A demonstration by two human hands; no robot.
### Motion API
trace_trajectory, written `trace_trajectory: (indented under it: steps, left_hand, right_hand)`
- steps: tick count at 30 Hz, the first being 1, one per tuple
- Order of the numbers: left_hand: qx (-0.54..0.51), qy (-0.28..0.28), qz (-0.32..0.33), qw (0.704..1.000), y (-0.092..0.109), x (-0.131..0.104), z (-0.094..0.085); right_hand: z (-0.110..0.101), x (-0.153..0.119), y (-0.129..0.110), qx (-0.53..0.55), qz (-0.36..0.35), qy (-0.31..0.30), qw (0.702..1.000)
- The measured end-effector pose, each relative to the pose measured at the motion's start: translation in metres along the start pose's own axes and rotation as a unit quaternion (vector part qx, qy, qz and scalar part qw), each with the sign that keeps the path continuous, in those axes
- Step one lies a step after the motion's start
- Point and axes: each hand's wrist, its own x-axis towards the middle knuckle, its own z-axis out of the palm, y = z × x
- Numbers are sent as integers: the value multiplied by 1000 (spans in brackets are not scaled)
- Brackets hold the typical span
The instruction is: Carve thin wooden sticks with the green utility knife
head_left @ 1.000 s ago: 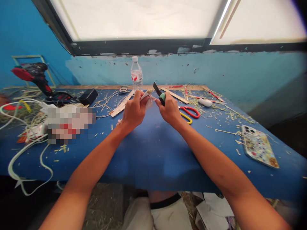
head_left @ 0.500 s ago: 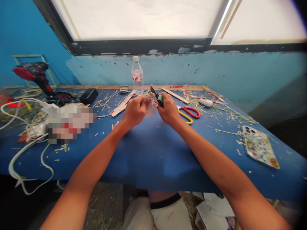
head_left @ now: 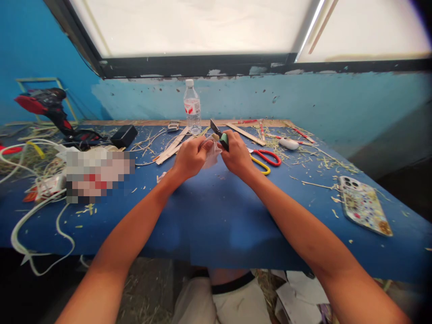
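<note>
My left hand (head_left: 191, 157) is closed around a crumpled, thin whitish tissue or cloth (head_left: 212, 155). A small tan piece (head_left: 213, 137) sticks out at the top of it, mostly hidden by my fingers. My right hand (head_left: 237, 150) grips a knife (head_left: 223, 139) with a green and black handle. Its dark blade (head_left: 215, 126) points up and to the left, close to the tan piece; whether they touch I cannot tell. Just right of my right hand lie scissors (head_left: 268, 157) with red and yellow handles.
Behind my hands stands a water bottle (head_left: 192, 108). Flat wooden strips (head_left: 173, 146), a white rounded object (head_left: 288, 143) and a phone (head_left: 364, 204) lie on the blue table (head_left: 216, 220). At left are a power drill (head_left: 50, 105), a black box (head_left: 123, 136) and white cables (head_left: 20, 243).
Both hands keep their grips, and the knife stays nearly in place. The tan piece sits slightly lower in the left hand. A blurred hand at the far left edge has gone from view.
</note>
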Motion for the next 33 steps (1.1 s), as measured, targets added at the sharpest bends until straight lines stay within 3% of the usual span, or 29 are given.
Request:
trace_trajectory:
  steps: [24, 29, 33]
  left_hand:
    - [22, -17, -4, 1000, -1, -1, 2]
    - [-1, -68, 19, 997, 2, -2, 2]
    - [-64, -182, 50, 980, 2, -3, 4]
  right_hand:
    - [0, 1, 1, 5, -4, 11, 1000]
    - [-29, 19, 7, 13, -31, 75, 997]
    - [-68, 35, 8, 7, -39, 131, 991]
